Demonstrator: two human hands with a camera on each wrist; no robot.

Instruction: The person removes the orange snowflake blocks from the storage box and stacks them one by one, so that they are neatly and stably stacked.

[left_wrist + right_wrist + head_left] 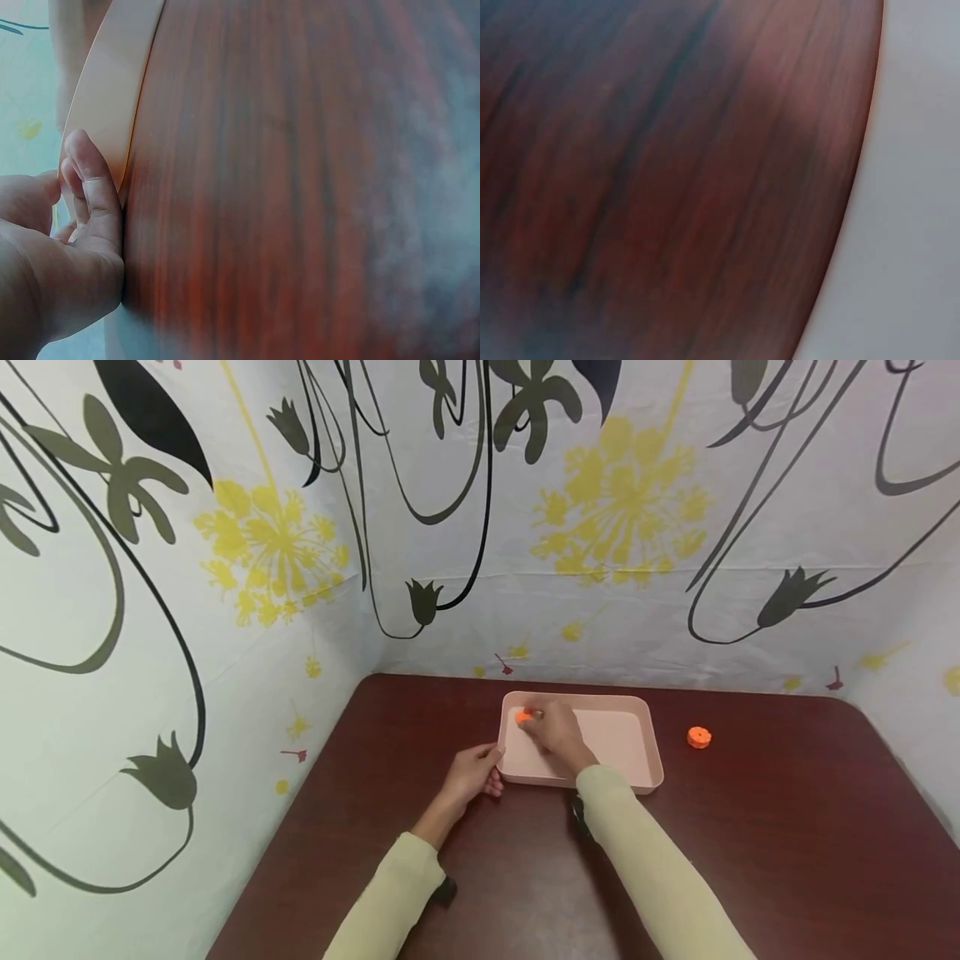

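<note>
In the head view a shallow pink tray (618,739) lies towards the back of the dark wooden table. My left hand (471,772) grips the tray's left rim between thumb and fingers. The left wrist view shows that hand (79,240) close up against the tray's pale outer wall (112,82). Over the tray's far left part, my right hand (557,728) pinches a small orange piece (522,716), partly hidden by the fingers. Its exact shape cannot be made out. The right wrist view does not show the hand.
To the right of the tray sits a round orange piece with a notched edge (699,737). The brown tabletop (787,835) meets flower-patterned cloth walls (465,552) at the back and left. Dark wrist bands (444,892) show at the sleeves.
</note>
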